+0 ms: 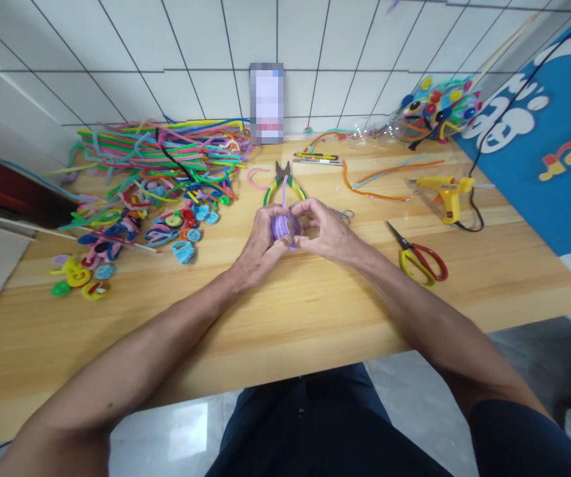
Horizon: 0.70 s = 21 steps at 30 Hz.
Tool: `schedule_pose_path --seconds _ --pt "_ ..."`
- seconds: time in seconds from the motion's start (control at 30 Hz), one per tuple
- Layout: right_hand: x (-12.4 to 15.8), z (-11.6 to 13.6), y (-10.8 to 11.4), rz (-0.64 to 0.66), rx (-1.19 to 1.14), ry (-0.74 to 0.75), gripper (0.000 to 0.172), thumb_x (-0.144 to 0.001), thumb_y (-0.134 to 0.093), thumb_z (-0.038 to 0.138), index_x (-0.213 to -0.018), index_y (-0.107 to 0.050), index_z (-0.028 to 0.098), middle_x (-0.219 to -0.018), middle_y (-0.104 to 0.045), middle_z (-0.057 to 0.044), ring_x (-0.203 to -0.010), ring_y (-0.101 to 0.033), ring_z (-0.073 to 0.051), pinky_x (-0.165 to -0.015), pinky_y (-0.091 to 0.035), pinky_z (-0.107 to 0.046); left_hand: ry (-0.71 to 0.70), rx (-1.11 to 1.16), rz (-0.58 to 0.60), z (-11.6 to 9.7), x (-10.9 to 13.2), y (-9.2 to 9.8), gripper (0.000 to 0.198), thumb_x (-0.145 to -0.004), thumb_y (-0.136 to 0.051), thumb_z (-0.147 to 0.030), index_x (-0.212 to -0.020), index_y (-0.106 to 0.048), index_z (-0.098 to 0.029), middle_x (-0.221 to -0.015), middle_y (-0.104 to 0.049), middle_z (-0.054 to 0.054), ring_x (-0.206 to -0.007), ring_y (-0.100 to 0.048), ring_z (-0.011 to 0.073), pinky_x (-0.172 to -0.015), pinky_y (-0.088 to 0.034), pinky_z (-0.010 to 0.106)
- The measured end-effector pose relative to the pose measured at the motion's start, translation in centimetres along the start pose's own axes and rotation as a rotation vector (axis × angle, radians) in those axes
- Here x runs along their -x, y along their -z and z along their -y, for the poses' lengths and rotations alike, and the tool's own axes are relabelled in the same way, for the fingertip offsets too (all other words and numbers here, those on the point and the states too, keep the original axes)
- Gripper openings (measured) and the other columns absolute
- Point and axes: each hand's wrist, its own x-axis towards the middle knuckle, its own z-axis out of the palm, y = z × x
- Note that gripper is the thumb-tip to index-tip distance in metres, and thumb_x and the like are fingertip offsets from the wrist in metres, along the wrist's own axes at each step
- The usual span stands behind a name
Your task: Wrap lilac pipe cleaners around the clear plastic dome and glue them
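Between my two hands is a purple pipe cleaner (281,228), wound into a thick coil with one end sticking up. My left hand (262,244) closes around the coil's left side. On its right side, the fingers of my right hand (322,232) pinch the coil's edge. What lies inside the coil is too small to make out. Just beyond my hands, pliers (284,173) with green and yellow handles lie on the wooden table (285,311), their handles partly hidden behind my fingers. Small metal scissors (348,214) lie partly covered by my right hand.
Bundled pipe cleaners (166,149) and several twisted shapes (183,252) fill the left side. A phone (266,103) leans on the tiled wall. To the right lie red-and-yellow scissors (417,258), a corded yellow glue gun (448,195), a utility knife (315,156) and a colourful decorated object (437,112).
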Motion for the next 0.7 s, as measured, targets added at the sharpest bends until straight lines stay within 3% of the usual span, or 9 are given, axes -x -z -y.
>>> schedule_pose_path --seconds 0.4,0.57,0.7 --pt "0.12 0.09 -0.02 -0.013 0.05 0.048 0.046 -0.077 -0.086 0.027 -0.116 -0.063 0.026 -0.118 -0.074 -0.005 -0.107 -0.074 -0.025 -0.093 -0.068 -0.044 -0.005 -0.037 0.009 -0.45 0.1 0.08 0.054 -0.107 -0.058 -0.062 -0.144 -0.045 -0.025 -0.144 -0.056 0.014 -0.135 -0.058 0.0318 -0.122 -0.05 0.056" --pt "0.23 0.41 -0.03 -0.003 0.063 0.055 0.043 -0.079 -0.082 0.024 -0.117 -0.063 0.027 -0.118 -0.074 -0.005 -0.107 -0.074 -0.025 -0.093 -0.068 -0.045 0.028 0.006 -0.027 -0.62 0.16 0.11 0.045 -0.114 -0.044 -0.063 -0.142 -0.051 -0.028 -0.144 -0.059 0.012 -0.137 -0.059 0.0301 -0.123 -0.05 0.054" --pt "0.41 0.8 0.09 0.008 0.111 0.11 0.047 -0.081 -0.081 0.024 -0.124 -0.063 0.027 -0.124 -0.075 -0.006 -0.111 -0.073 -0.026 -0.096 -0.067 -0.045 0.048 0.023 -0.04 -0.74 0.18 0.06 0.039 -0.115 -0.042 -0.059 -0.14 -0.051 -0.029 -0.143 -0.061 0.011 -0.135 -0.06 0.0286 -0.12 -0.051 0.052"
